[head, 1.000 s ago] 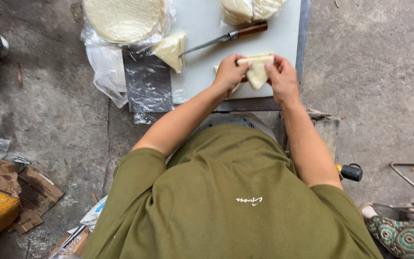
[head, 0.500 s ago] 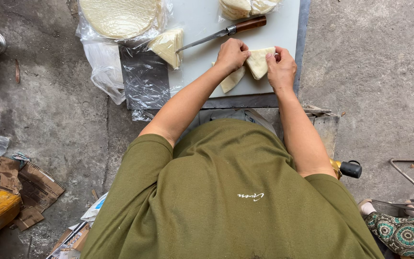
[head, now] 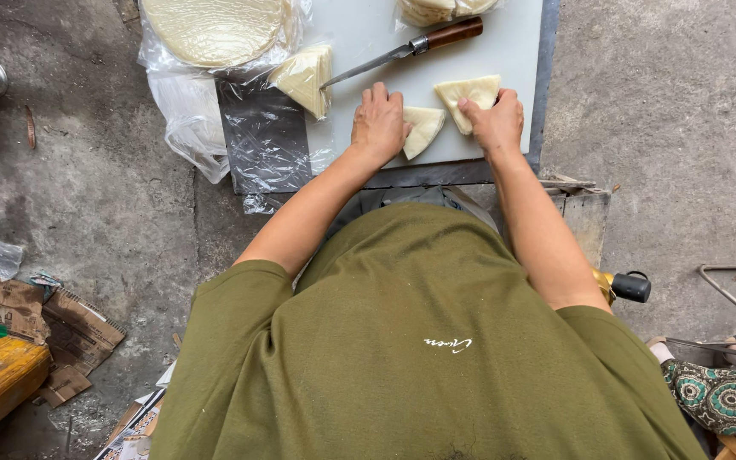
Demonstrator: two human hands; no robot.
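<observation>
We are working at a white board [head: 504,128] set on a low tabletop, with both hands resting on pale dough wedges. Our left hand [head: 378,126] is lying palm-down with the fingers close together and nearly flat; it is pressing on the left edge of the near wedge [head: 423,128] and is not gripping it. Our right hand [head: 494,123] is curling loosely over the lower corner of the far wedge [head: 470,94], fingertips on top; whether the thumb is pinching underneath we cannot tell. The two wedges are lying just beside each other between the hands, touching or nearly so. The near wedge is pointing down and toward us, with its long axis running diagonally from upper right to lower left; it is lying directly to the right of the left hand, so that hand is the nearer one. The far wedge is lying up and to the left of the right hand, with its broad side away from us. A knife [head: 402,49] with a brown handle is lying across the board beyond the hands, apart from both, its tip reaching a stack of wedges [head: 304,77] at the left. A round stack of sheets [head: 215,30] is sitting in clear plastic further left.
</observation>
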